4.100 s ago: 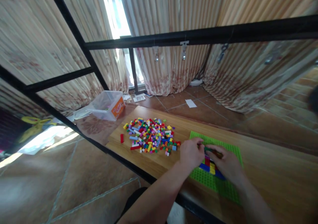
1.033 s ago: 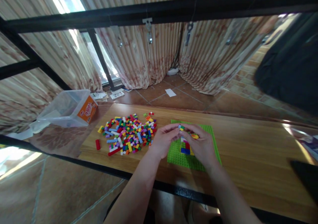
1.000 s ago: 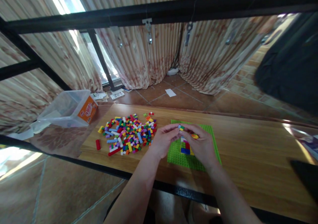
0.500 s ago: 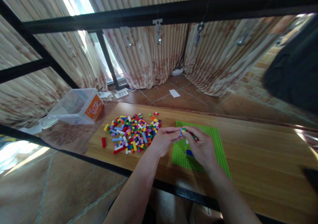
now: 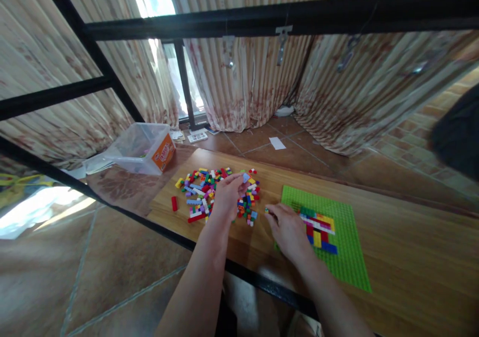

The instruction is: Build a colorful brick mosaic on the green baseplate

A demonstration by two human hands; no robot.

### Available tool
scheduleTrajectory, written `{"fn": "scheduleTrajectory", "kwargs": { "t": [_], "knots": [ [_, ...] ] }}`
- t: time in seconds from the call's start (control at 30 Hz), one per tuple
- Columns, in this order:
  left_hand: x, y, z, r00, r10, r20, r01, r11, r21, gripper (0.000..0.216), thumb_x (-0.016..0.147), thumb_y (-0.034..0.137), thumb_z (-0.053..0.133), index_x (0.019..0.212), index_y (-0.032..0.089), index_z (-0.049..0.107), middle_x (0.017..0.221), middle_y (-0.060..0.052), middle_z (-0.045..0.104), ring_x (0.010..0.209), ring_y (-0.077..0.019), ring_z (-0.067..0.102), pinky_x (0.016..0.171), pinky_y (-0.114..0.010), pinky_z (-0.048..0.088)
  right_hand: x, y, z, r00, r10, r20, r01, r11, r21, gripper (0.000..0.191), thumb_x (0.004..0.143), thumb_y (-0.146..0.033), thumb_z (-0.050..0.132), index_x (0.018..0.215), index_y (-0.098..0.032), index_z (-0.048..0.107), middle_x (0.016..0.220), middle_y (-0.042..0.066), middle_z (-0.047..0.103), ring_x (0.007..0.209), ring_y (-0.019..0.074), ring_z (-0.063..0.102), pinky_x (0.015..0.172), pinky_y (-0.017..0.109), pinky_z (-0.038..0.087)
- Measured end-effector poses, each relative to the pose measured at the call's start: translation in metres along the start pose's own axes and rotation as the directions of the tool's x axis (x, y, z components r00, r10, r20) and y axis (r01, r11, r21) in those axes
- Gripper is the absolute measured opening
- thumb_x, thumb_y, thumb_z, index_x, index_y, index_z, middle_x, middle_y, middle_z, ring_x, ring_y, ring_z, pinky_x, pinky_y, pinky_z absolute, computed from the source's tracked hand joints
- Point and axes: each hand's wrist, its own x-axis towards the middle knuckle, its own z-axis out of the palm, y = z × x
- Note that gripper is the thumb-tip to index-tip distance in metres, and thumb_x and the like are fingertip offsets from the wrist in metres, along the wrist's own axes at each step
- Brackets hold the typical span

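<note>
Sorting bricks on the worktop (image 5: 411,247)

Left hand (image 5: 226,197) over brick pile (image 5: 217,195), grip pinching a pale blue brick (image 5: 246,177); right hand (image 5: 288,230) at green baseplate (image 5: 344,257) edge, grip unclear.

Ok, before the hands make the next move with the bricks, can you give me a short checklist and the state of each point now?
1. Left hand holds a piece: ok, a small light blue brick sits at its fingertips, above the pile of loose bricks.
2. Right hand holds a piece: cannot tell, something small shows at its fingertips.
3. Green baseplate lies flat on the wooden table: ok.
4. Built bricks on the baseplate uncovered by hands: ok.
5. Studs free around the built bricks: ok.
6. Red brick lies apart from the pile: ok, within the table edge.
</note>
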Motion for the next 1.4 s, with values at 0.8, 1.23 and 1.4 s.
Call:
{"fn": "scheduleTrajectory", "kwargs": {
  "t": [0.8,1.23,1.4],
  "knots": [
    [0.002,0.02,-0.042,0.956,0.218,0.195,-0.272,0.418,0.867,0.029,0.083,0.02,0.052,0.06,0.017,0.069,0.053,0.0,0.056,0.056,-0.014,0.049,0.055,-0.025,0.031,0.045,-0.004,0.022,0.969,0.199,-0.144,-0.162,0.959,0.234,0.034,0.087,-0.042,0.051,0.1,-0.019,0.073,0.099,0.009,0.076,0.091,0.0246,0.069,0.085,0.04,0.053],
    [0.005,0.027,-0.05,0.962,0.15,0.228,-0.239,0.061,0.969,0.028,0.085,0.014,0.051,0.076,0.018,0.076,0.077,-0.008,0.074,0.071,-0.0185,0.063,0.065,-0.027,0.04,0.126,-0.031,0.043,0.995,0.103,-0.001,-0.102,0.982,-0.156,0.018,0.082,-0.022,0.06,0.092,-0.02,0.076,0.096,0.01,0.074,0.097,0.026,0.065,0.092,0.042,0.046],
    [0.006,0.031,-0.051,0.959,0.161,0.234,-0.242,0.029,0.97,0.028,0.088,0.019,0.049,0.08,0.018,0.076,0.08,-0.007,0.075,0.073,-0.0181,0.063,0.066,-0.026,0.04,0.101,-0.041,0.01,0.989,0.118,-0.089,-0.095,0.968,0.232,0.024,0.087,-0.026,0.056,0.102,-0.019,0.073,0.103,0.01,0.074,0.092,0.0208,0.069,0.084,0.035,0.052]
  ]
}}
